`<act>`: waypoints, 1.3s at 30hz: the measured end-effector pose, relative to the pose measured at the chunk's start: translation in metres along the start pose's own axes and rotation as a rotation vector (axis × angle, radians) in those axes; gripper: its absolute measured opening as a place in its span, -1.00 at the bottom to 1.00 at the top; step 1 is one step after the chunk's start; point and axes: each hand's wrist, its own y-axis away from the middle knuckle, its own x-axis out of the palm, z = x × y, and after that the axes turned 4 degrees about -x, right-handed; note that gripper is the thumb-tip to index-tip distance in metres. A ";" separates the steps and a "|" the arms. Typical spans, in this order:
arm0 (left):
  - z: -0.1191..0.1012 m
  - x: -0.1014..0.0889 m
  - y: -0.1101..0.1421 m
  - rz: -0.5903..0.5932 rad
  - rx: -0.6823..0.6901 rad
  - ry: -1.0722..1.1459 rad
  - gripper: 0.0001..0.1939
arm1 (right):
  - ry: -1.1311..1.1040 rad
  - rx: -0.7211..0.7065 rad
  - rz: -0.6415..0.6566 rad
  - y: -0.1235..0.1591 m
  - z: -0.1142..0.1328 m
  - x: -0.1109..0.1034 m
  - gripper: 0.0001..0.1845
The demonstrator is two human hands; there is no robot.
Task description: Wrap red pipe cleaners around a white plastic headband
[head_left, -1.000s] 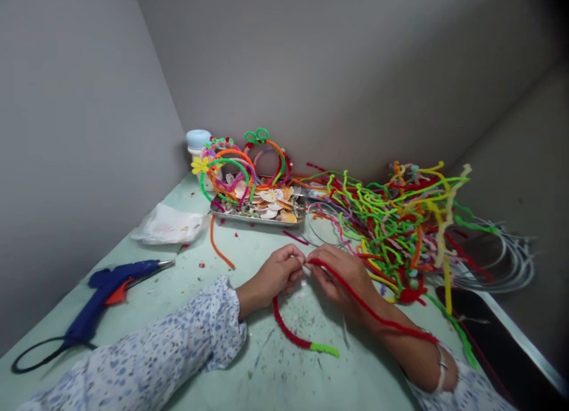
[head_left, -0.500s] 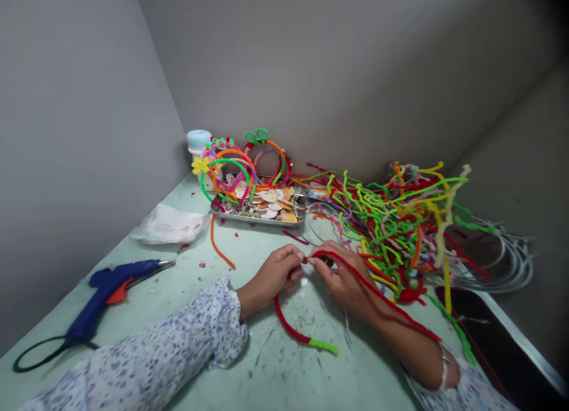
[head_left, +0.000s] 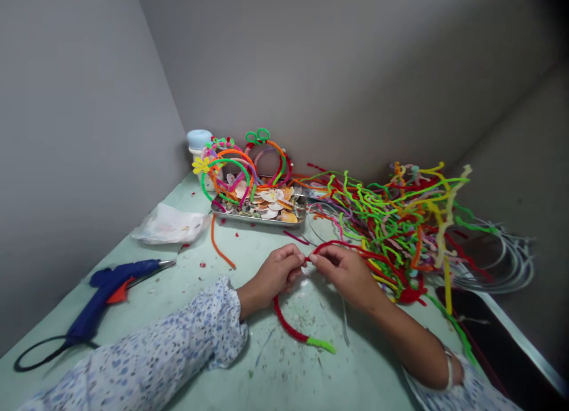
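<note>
A red fuzzy stem (head_left: 329,243) is pinched in the right hand's (head_left: 349,275) fingertips and a green-tipped band (head_left: 288,328) gripped by the curled left hand (head_left: 279,275), over the bench (head_left: 275,378). Behind, a tray (head_left: 260,222) is heaped with shells (head_left: 270,196) and hoops (head_left: 238,153), flanked by a bag (head_left: 171,226) and tangled stems (head_left: 382,212).
</note>
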 end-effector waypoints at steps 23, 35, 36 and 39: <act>-0.003 0.002 0.003 0.010 0.011 0.035 -0.81 | -0.383 0.222 0.038 -0.002 0.002 0.003 -0.73; -0.003 0.000 0.001 -0.001 -0.012 0.146 -0.82 | 0.374 -0.476 -0.201 0.008 -0.007 0.008 -0.91; -0.003 0.000 0.001 -0.004 -0.013 0.142 -0.82 | 0.401 -0.500 -0.198 0.008 -0.008 0.008 -0.89; -0.003 0.000 0.001 -0.008 -0.005 0.140 -0.83 | 0.471 -0.524 -0.194 0.009 -0.009 0.008 -0.88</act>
